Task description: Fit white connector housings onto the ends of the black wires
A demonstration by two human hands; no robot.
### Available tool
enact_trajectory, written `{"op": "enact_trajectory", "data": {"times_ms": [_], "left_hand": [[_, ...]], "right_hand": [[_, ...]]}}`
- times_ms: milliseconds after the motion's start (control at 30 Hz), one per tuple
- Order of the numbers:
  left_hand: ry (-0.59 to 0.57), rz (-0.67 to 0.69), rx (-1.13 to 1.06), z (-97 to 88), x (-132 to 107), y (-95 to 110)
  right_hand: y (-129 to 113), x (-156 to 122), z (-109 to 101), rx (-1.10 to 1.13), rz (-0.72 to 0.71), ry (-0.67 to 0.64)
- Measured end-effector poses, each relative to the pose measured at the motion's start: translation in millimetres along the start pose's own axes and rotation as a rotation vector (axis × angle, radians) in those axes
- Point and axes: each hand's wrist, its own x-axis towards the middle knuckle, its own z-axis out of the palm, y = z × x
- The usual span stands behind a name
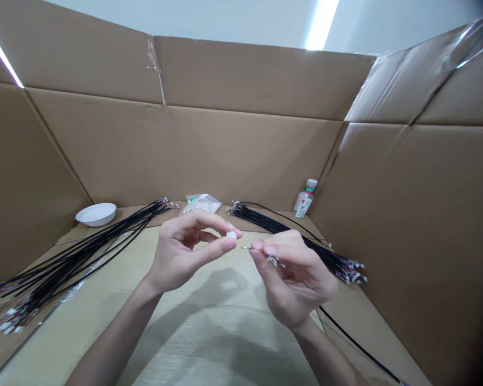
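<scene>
Between thumb and forefinger, my left hand (185, 246) pinches a small white connector housing (231, 235). My right hand (293, 268) grips the thin wire ends (272, 260) of a black cable (358, 343), with one fine metal tip (245, 247) poking out past the fingertips toward the housing. A small gap separates that tip from the housing. The cable runs from below my right wrist toward the lower right. Both hands are held above the table (177, 332).
Bundles of black cables with white-plugged ends lie at left (84, 252) and right (261, 217). A white bowl (96, 215) sits back left, a plastic bag (201, 203) at back centre, a bottle (305, 199) back right. Cardboard walls (249, 155) surround the table.
</scene>
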Motion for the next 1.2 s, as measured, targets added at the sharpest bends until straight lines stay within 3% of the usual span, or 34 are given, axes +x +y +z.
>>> {"op": "enact_trajectory", "data": {"times_ms": [133, 300, 533, 733, 967, 1100, 1200], "left_hand": [[-0.083, -0.148, -0.135, 0.6, 0.2, -2.9], [-0.107, -0.163, -0.117, 3.8, -1.2, -8.7], [-0.050, 0.015, -0.086, 14.0, -2.4, -12.9], [-0.011, 0.185, 0.001, 13.5, -1.4, -14.6], [-0.031, 0.238, 0.039, 12.2, -0.6, -12.1], [-0.039, 0.259, 0.043, 10.2, -0.1, -12.0], [-0.018, 0.255, 0.070, 8.2, -1.3, -12.2]], "right_hand": [[0.8, 1.5, -3.7, -0.073, -0.153, -0.019], [-1.3, 3.5, -3.6, -0.114, -0.196, 0.012], [-1.6, 1.5, -10.2, -0.192, -0.224, -0.033], [-4.0, 3.8, -22.1, -0.346, -0.375, -0.183], [-10.8, 5.1, -31.5, -0.414, -0.440, -0.309], [-6.8, 3.5, -27.4, -0.385, -0.436, -0.250], [-2.2, 0.9, -18.9, -0.289, -0.333, -0.143]]}}
